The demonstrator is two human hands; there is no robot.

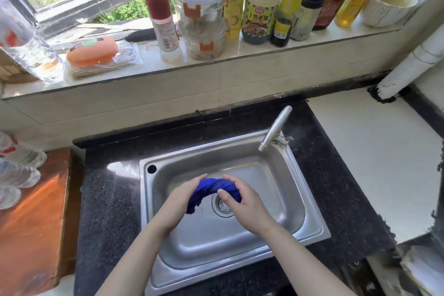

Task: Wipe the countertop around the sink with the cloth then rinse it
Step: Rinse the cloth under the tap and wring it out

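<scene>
Blue microfibre-like cloth (213, 187) being held as a twisted roll above the drain strainer (222, 208) of a stainless-steel sink (149, 199).
The roll's long axis is arching left to right between the hands: the left hand (179, 202) is gripping the lower, ragged end and the right hand (242, 202) is curling round the other, neither nearer. Soft, bunched fabric is contrasting with the smooth, dull-shining basin and the speckled black stone countertop (108, 199). The faucet (276, 127) is standing back-right, well apart, showing no stream; wringing, probably.
</scene>
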